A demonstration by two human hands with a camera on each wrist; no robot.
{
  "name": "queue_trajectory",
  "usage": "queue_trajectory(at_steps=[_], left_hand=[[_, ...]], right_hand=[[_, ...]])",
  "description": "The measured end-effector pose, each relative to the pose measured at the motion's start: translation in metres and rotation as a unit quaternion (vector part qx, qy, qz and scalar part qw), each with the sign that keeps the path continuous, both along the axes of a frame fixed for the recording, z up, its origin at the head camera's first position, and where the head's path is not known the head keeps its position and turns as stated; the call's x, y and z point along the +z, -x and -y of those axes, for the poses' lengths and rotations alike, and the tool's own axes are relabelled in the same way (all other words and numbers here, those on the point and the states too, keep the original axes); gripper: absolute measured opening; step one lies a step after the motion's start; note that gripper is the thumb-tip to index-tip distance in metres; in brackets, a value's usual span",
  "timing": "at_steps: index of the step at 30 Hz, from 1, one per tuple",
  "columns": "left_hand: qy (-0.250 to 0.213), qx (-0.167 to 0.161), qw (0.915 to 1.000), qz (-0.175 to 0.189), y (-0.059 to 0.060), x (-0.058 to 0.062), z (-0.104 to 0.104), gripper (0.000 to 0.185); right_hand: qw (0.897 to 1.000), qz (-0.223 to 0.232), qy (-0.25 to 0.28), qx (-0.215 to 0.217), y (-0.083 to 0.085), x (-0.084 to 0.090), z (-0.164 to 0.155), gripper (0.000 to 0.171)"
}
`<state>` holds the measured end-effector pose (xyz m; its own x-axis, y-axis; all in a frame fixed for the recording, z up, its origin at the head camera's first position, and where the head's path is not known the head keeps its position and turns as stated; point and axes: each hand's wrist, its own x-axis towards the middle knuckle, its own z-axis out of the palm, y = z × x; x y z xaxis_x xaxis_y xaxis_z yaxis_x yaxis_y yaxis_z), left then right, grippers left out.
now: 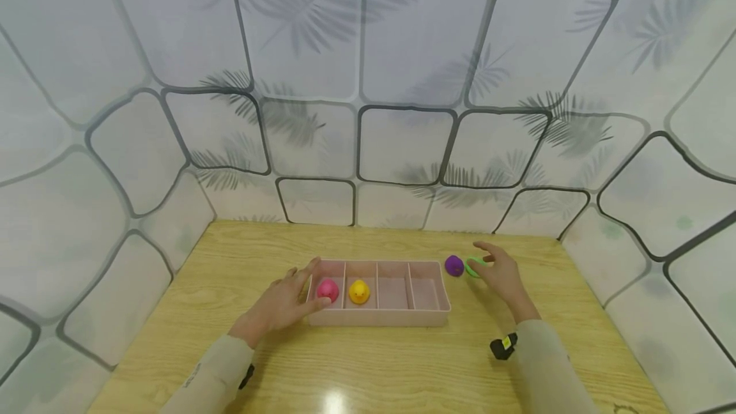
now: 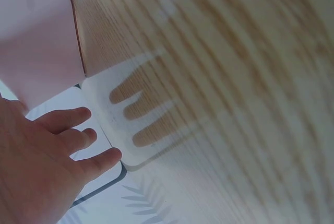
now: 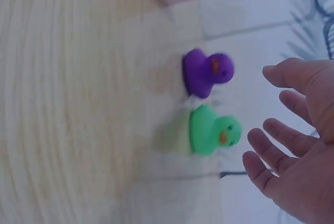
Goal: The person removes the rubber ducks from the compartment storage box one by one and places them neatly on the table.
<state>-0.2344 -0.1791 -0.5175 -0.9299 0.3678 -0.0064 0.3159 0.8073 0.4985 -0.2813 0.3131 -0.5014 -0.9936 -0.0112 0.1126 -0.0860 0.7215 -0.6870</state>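
So, starting on the left: the left arm in a pale sleeve (image 1: pixel 209 375) reaches forward and inward, with the left hand (image 1: pixel 278 305) at the near end of the pink tray (image 1: pixel 378 318). Its fingers are pretty straight and spread, pointing to the tray's back corner, and the thumb sticks out over the side wall. Not wrapped around anything that I can see.

Right by that thumb tip, in the first compartment, there's a pink toy duck (image 1: pixel 328 287); can't tell if they touch. One compartment further from that hand sits a yellow rubber duck (image 1: pixel 359 292), upright.

Past the tray, a purple rubber duck (image 3: pixel 198 75) stands on the worktop (image 1: pixel 374 363), just left of the right hand (image 1: pixel 506 278). The green rubber duck (image 3: pixel 206 131) is right beside it, below that hand's fingertips. That right hand is hovering, fingers loosely bent and spread, thumb apart, holding nothing. Wrist view shows a gap to both ducks.
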Motion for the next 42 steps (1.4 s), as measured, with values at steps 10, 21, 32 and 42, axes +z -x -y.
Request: queue_trajectory(at_steps=[10,21,32,42], left_hand=[[0.011,-0.001,0.9999,-0.002,0.001,-0.002,0.000,0.097],[0.006,0.000,1.0000,-0.004,0.002,-0.002,0.001,0.097],[0.007,0.002,1.0000,-0.001,0.001,-0.003,0.000,0.097],[0.009,0.003,1.0000,-0.002,0.001,-0.002,0.000,0.097]], right_hand=[[0.997,-0.072,-0.004,0.030,-0.011,0.031,0.031,0.054],[0.991,-0.119,0.012,0.068,-0.019,0.044,0.059,0.047],[0.988,-0.104,0.042,0.102,-0.026,0.039,0.084,0.046],[0.983,-0.099,0.038,0.149,-0.031,0.033,0.105,0.044]])
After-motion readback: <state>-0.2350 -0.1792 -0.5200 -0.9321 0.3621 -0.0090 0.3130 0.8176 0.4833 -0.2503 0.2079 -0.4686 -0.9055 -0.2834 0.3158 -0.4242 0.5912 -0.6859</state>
